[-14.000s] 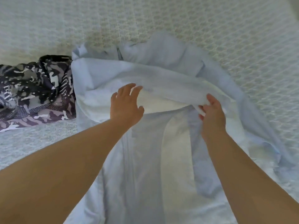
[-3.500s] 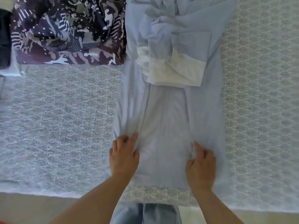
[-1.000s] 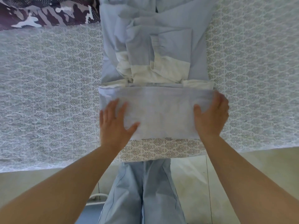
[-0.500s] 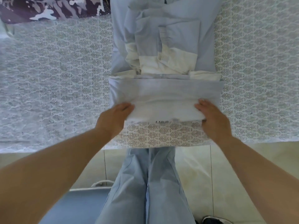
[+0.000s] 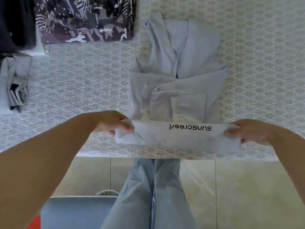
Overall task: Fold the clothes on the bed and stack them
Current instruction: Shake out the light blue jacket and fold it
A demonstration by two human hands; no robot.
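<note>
Pale blue lightweight jacket [image 5: 178, 83] lies on bed's white lace cover [image 5: 82, 90], folded hem lifted at near edge; left hand [image 5: 113, 123] and right hand [image 5: 244, 131] each pinch an end. Risk: loose layers slipping apart mid-fold. Camouflage-print garment [image 5: 84, 20] far left, tiled floor [image 5: 231, 187] below

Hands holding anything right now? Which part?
Yes. Both hold the pale blue shirt by its folded lower band: left hand takes grip on the band's left end, right hand on its right end.
</note>
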